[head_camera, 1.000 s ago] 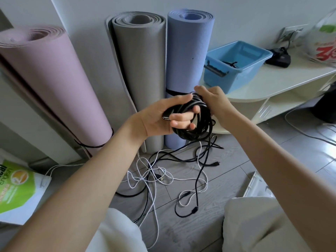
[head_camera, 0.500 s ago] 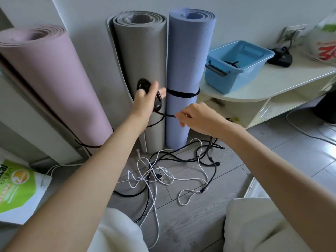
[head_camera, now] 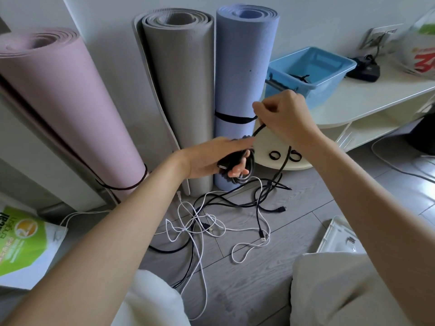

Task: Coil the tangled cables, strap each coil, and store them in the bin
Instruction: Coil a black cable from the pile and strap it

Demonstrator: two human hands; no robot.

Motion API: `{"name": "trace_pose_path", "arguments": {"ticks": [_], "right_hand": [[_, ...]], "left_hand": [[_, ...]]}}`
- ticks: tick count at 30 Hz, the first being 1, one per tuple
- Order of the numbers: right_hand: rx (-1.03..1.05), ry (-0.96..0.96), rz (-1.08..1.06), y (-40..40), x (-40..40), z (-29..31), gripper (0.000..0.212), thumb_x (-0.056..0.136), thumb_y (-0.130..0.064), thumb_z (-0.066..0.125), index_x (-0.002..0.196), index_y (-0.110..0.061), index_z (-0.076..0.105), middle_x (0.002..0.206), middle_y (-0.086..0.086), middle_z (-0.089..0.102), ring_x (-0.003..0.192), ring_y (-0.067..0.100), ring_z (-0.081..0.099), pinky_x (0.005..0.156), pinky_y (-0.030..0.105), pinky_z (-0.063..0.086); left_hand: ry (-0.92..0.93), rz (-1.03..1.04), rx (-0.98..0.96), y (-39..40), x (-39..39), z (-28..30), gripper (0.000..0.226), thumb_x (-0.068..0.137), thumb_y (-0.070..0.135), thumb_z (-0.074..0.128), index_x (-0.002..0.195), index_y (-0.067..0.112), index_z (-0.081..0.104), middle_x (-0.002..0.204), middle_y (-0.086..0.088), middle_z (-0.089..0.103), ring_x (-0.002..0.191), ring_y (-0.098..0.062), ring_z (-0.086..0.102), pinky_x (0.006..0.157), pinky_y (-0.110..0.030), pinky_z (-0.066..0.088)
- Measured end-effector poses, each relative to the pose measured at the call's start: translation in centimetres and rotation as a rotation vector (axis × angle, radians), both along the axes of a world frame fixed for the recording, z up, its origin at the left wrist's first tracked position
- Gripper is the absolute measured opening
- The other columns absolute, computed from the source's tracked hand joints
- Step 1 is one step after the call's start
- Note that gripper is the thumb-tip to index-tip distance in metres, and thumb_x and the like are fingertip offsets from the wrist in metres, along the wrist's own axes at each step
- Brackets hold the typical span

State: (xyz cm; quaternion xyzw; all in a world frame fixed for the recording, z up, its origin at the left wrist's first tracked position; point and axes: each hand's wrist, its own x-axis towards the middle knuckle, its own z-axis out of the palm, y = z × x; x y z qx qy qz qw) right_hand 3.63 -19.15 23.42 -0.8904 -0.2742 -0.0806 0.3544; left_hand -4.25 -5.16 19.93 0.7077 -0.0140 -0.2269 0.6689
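My left hand (head_camera: 211, 158) grips a partly wound coil of black cable (head_camera: 240, 178) in front of the blue mat. My right hand (head_camera: 286, 118), up and to the right of it, pinches the same cable's free run, which hangs down to the floor. A tangle of black and white cables (head_camera: 211, 222) lies on the grey floor below both hands. The blue bin (head_camera: 329, 74) stands on the white shelf top with something dark strapped inside. Two small black strap loops (head_camera: 283, 156) lie on the lower shelf.
Three rolled mats lean on the wall: pink (head_camera: 70, 109), grey (head_camera: 181, 90), blue (head_camera: 242, 62). A black charger (head_camera: 363, 69) and a printed bag (head_camera: 421, 43) sit on the white shelf (head_camera: 367, 97). A green bag (head_camera: 26, 245) lies at the left; a white tray (head_camera: 336, 236) at lower right.
My left hand has dropped from high at the grey mat to waist height with the coil. My right hand has risen and moved right, drawing the cable up.
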Motion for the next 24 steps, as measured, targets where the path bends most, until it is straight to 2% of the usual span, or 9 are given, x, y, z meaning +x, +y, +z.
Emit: {"name": "trace_pose_path", "arguments": {"ticks": [4, 7, 10, 13, 15, 18, 19, 21, 24], "right_hand": [[0.067, 0.118, -0.063, 0.0, 0.3, -0.7, 0.039, 0.086, -0.019, 0.051, 0.061, 0.011, 0.053, 0.042, 0.001, 0.042, 0.044, 0.012, 0.032, 0.045, 0.022, 0.027], [0.186, 0.418, -0.085, 0.5, 0.6, -1.2, 0.043, 0.088, -0.022, 0.047, 0.047, -0.011, 0.038, 0.029, -0.009, 0.031, 0.033, 0.008, 0.026, 0.041, 0.021, 0.024], [0.224, 0.574, -0.077, 0.5, 0.6, -1.5, 0.044, 0.093, -0.024, 0.038, 0.051, -0.015, 0.035, 0.033, -0.007, 0.03, 0.04, 0.015, 0.025, 0.044, 0.021, 0.02], [0.128, 0.612, -0.048, 0.2, 0.8, -2.0, 0.05, 0.098, -0.026, 0.032, 0.049, -0.013, 0.039, 0.043, 0.0, 0.035, 0.04, 0.015, 0.025, 0.039, 0.017, 0.021], [0.0, 0.585, -0.052, 0.0, 0.8, -2.3, 0.053, 0.098, -0.027, 0.033, 0.048, -0.013, 0.046, 0.042, 0.0, 0.04, 0.035, 0.014, 0.028, 0.032, 0.015, 0.023], [-0.162, 0.507, -0.005, 0.0, 0.3, -2.6, 0.049, 0.096, -0.022, 0.035, 0.05, -0.013, 0.049, 0.037, -0.005, 0.045, 0.027, 0.005, 0.034, 0.031, 0.012, 0.028], [-0.226, 0.476, 0.028, 0.2, -0.1, -2.8, 0.048, 0.098, -0.022, 0.033, 0.053, -0.013, 0.049, 0.044, -0.003, 0.047, 0.033, 0.003, 0.039, 0.036, 0.011, 0.03], [-0.356, 0.414, 0.118, 0.5, -1.0, -3.2, 0.045, 0.1, -0.027, 0.029, 0.062, -0.014, 0.049, 0.06, 0.0, 0.049, 0.054, 0.012, 0.048, 0.049, 0.018, 0.036], [-0.513, 0.313, 0.245, 1.2, -2.3, -3.5, 0.034, 0.1, -0.027, 0.032, 0.075, -0.01, 0.049, 0.075, 0.007, 0.05, 0.076, 0.026, 0.048, 0.067, 0.03, 0.041]], "left_hand": [[0.02, -0.073, -0.22, -0.4, -0.1, 1.1, 0.021, 0.091, 0.028, 0.041, 0.08, 0.01, 0.044, 0.039, 0.006, 0.038, 0.036, -0.007, 0.035, 0.073, -0.018, 0.05], [0.032, -0.069, -0.52, 0.1, -0.1, 1.6, 0.023, 0.092, 0.026, 0.041, 0.076, 0.01, 0.047, 0.036, 0.009, 0.04, 0.032, -0.004, 0.036, 0.067, -0.017, 0.049], [0.033, -0.128, -0.826, 1.0, 0.2, 1.8, 0.022, 0.09, 0.023, 0.049, 0.078, 0.006, 0.057, 0.039, 0.005, 0.049, 0.034, -0.006, 0.043, 0.07, -0.021, 0.05], [0.022, -0.119, -1.036, 1.7, 0.6, 2.2, 0.022, 0.093, 0.018, 0.048, 0.085, -0.002, 0.055, 0.047, -0.005, 0.056, 0.039, -0.015, 0.044, 0.077, -0.027, 0.051], [-0.036, 0.025, -1.061, 1.9, 0.6, 2.5, 0.023, 0.094, 0.02, 0.047, 0.085, -0.001, 0.053, 0.049, -0.005, 0.055, 0.043, -0.015, 0.051, 0.079, -0.027, 0.052], [-0.138, 0.378, -1.025, 1.5, 1.2, 2.6, 0.028, 0.095, 0.027, 0.043, 0.075, 0.008, 0.048, 0.053, 0.003, 0.051, 0.047, -0.006, 0.051, 0.074, -0.023, 0.053], [-0.173, 0.499, -0.995, 1.3, 1.4, 2.5, 0.03, 0.097, 0.026, 0.041, 0.073, 0.01, 0.049, 0.056, 0.005, 0.054, 0.049, -0.004, 0.053, 0.073, -0.022, 0.052], [-0.246, 0.699, -0.863, 1.1, 2.0, 1.9, 0.026, 0.099, 0.018, 0.042, 0.078, 0.009, 0.054, 0.067, 0.003, 0.067, 0.058, -0.005, 0.063, 0.075, -0.021, 0.051], [-0.288, 0.774, -0.5, 1.0, 2.6, 0.2, 0.017, 0.098, 0.013, 0.045, 0.084, 0.01, 0.055, 0.082, -0.001, 0.074, 0.079, -0.013, 0.07, 0.086, -0.027, 0.048]]}}
